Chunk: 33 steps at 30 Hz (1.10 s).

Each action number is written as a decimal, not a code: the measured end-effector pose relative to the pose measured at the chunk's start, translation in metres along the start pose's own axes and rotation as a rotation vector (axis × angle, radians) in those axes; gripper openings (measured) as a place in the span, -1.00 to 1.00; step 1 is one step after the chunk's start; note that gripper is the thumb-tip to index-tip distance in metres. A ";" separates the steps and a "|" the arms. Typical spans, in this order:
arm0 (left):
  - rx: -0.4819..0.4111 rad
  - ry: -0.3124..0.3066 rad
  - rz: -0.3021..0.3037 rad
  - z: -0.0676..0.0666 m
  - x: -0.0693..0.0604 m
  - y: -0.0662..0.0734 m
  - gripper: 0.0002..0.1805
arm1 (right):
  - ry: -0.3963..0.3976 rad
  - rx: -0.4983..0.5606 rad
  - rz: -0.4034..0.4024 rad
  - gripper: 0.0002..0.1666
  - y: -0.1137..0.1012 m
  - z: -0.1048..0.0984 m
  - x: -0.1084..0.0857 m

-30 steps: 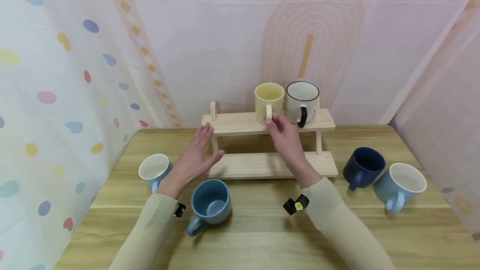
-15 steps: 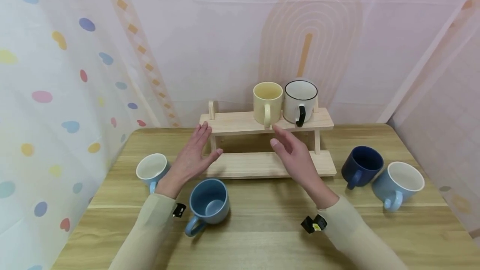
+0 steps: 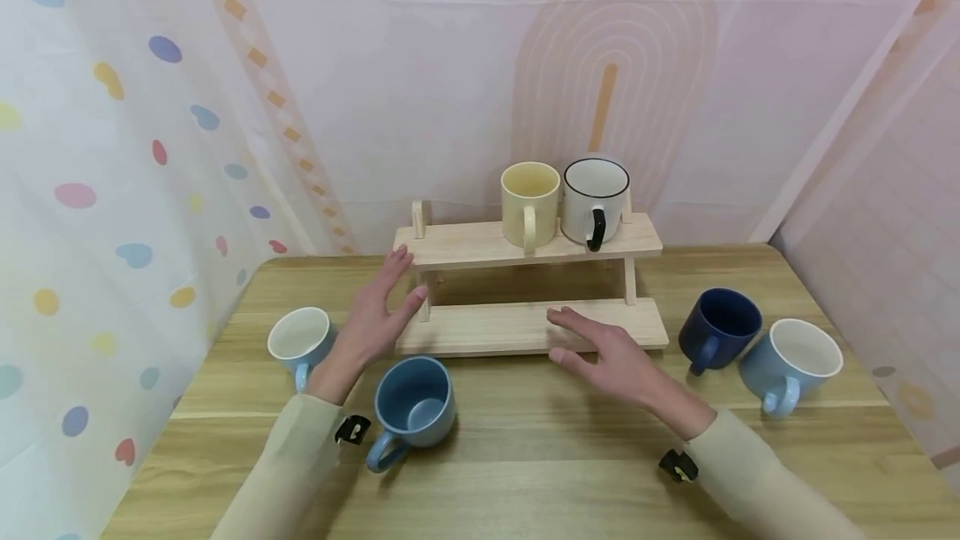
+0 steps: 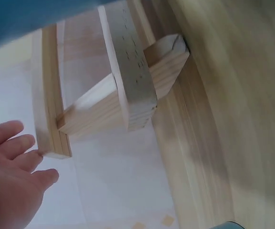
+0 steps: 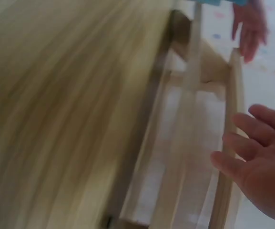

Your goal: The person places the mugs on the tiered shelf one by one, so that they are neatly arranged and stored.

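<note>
A pale yellow mug (image 3: 517,211) and a white mug (image 3: 585,211) with a black rim and handle stand side by side on the upper board of a two-tier wooden rack (image 3: 465,244). My left hand (image 3: 367,319) is at the rack's left end, fingers extended and tips at the upper board's edge; whether they touch it I cannot tell. Holding nothing, my right hand (image 3: 618,361) hovers before the lower board (image 3: 487,330), fingers stretched leftward. A medium-blue mug (image 3: 415,402) sits between my forearms, its handle toward the front left.
Left of my left wrist stands a light-blue mug (image 3: 302,340) with a white inside. On the right are a navy mug (image 3: 720,327) and another light-blue mug (image 3: 791,365), close together on the wooden table (image 3: 525,482). A patterned curtain (image 3: 420,90) hangs behind.
My right hand has let go of the yellow mug's handle and drawn down and to the right. The yellow mug stays on the upper board. My left hand has barely moved.
</note>
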State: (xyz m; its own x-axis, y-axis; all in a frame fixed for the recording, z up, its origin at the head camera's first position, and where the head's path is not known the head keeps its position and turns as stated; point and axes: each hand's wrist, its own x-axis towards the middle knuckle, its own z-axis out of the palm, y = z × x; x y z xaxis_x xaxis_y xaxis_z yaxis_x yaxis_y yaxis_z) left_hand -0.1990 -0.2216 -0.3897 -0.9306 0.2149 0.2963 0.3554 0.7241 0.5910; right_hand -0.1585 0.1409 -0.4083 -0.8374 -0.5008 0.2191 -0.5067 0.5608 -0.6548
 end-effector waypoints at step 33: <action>-0.380 -0.115 -0.015 -0.045 -0.110 -0.017 -0.57 | -0.166 -0.205 -0.090 -0.24 0.031 0.006 -0.014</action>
State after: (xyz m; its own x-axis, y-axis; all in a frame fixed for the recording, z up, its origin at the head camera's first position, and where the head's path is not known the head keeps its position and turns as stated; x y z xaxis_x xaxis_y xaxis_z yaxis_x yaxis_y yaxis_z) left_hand -0.0991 -0.2873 -0.3981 -0.9319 0.2940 0.2127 0.3291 0.4382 0.8364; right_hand -0.1614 0.1607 -0.4358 -0.7507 -0.6463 0.1369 -0.6225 0.6227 -0.4741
